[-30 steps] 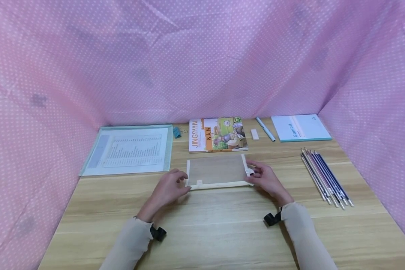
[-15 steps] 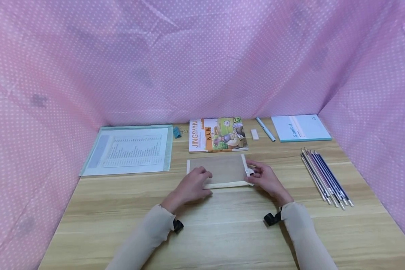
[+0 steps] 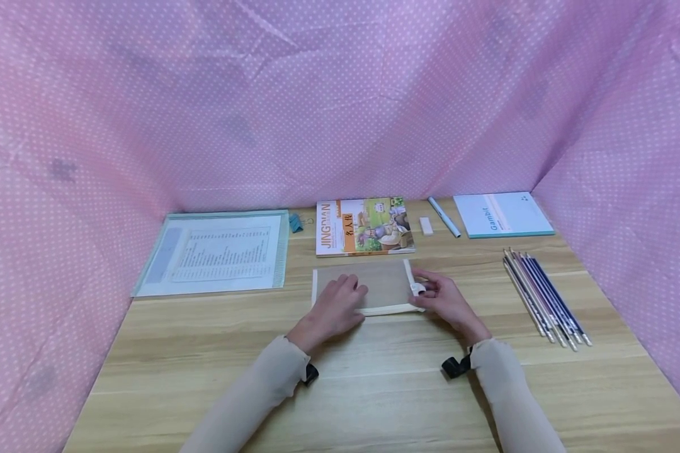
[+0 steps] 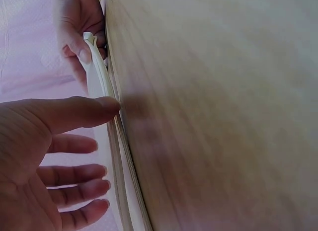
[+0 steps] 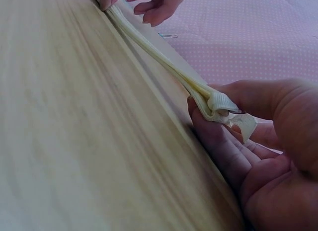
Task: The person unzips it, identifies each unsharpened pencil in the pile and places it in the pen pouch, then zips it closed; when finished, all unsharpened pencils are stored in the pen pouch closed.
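Note:
A flat, see-through mesh zipper pouch [image 3: 386, 282] with cream edging lies at the table's middle. My right hand [image 3: 446, 299] pinches its near right corner; in the right wrist view the folded end of the cream zipper edge [image 5: 218, 103] sits between thumb and fingers, lifted off the wood. My left hand [image 3: 334, 307] reaches over the pouch's near left part. The left wrist view shows that thumb [image 4: 84, 113] against the near edge, while the other fingers are loosely bent above the mesh, not closed round it. The pouch's near left corner is hidden by this hand.
Behind the pouch lies a picture book [image 3: 365, 226], with an eraser [image 3: 426, 226], a pen [image 3: 444, 218] and a blue notebook [image 3: 503, 215] to its right. Several pencils [image 3: 546, 301] lie far right. A document folder [image 3: 215, 251] and a blue binder clip [image 3: 296, 223] are left.
My left hand has slid right along the pouch's near edge, from its left corner toward the middle. My right hand has kept its pinch on the right corner.

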Action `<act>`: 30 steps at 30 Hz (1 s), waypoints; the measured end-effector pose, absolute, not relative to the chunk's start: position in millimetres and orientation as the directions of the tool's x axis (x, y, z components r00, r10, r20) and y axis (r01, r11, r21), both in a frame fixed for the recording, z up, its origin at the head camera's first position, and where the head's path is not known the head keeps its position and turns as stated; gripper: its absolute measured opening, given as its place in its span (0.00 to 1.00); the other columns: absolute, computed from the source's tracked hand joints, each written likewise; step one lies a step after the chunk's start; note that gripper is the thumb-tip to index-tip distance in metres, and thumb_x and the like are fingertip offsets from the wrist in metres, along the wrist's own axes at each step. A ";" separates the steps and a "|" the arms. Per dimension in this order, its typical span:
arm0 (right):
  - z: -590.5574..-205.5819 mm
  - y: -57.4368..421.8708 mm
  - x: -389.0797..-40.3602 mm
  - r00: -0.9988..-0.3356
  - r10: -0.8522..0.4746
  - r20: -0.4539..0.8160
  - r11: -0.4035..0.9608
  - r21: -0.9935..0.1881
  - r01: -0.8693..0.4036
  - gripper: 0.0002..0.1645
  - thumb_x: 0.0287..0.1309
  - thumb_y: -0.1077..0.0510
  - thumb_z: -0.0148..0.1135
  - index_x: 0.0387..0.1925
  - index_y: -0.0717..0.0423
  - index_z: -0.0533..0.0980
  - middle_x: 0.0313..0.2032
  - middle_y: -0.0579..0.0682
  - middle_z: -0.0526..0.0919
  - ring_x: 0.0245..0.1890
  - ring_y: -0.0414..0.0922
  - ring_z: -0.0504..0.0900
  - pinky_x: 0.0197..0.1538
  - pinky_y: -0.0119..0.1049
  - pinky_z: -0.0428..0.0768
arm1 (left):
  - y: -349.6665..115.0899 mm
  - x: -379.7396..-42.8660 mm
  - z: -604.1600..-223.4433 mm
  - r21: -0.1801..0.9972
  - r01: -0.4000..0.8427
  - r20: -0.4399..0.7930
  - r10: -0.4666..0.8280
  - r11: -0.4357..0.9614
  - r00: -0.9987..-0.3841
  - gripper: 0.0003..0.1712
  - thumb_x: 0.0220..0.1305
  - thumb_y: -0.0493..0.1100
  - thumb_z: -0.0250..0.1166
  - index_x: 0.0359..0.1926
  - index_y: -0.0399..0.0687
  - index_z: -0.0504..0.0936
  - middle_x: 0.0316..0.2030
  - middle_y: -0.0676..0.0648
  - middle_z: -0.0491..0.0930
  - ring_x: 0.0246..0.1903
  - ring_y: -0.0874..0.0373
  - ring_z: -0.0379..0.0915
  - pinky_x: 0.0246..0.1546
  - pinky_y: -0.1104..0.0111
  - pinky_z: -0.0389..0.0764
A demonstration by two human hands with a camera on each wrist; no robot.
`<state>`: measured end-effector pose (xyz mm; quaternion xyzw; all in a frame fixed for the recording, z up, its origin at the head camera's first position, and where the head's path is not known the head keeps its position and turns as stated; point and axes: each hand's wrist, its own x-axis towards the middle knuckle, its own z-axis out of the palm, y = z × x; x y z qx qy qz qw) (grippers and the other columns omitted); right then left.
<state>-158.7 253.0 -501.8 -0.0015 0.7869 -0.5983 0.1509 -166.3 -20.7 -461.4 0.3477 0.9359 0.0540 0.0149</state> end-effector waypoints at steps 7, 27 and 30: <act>-500.6 252.6 -158.9 -0.954 -0.179 -0.240 0.294 -0.938 0.181 0.44 0.58 0.65 0.67 0.74 0.60 0.60 0.65 0.70 0.71 0.44 0.41 0.82 0.44 0.29 0.83 | -21.9 -168.4 -461.9 0.151 0.690 0.032 0.695 0.707 -0.719 0.18 0.60 0.45 0.70 0.51 0.47 0.83 0.44 0.47 0.81 0.42 0.55 0.74 0.45 0.63 0.80; -500.7 252.5 -158.4 -0.954 -0.176 -0.243 0.304 -0.935 0.182 0.44 0.58 0.63 0.67 0.74 0.61 0.59 0.65 0.70 0.71 0.41 0.38 0.82 0.43 0.28 0.83 | -23.1 -168.6 -456.7 0.189 0.762 0.104 0.759 0.619 -0.643 0.12 0.62 0.40 0.67 0.47 0.47 0.85 0.40 0.49 0.83 0.38 0.58 0.77 0.41 0.67 0.80; -500.7 252.3 -158.6 -0.953 -0.175 -0.246 0.310 -0.933 0.184 0.44 0.58 0.63 0.67 0.74 0.61 0.59 0.66 0.69 0.70 0.42 0.39 0.82 0.43 0.28 0.83 | -20.9 -168.5 -457.4 0.195 0.762 0.090 0.763 0.617 -0.641 0.11 0.64 0.39 0.65 0.46 0.47 0.85 0.39 0.49 0.84 0.37 0.58 0.76 0.41 0.68 0.80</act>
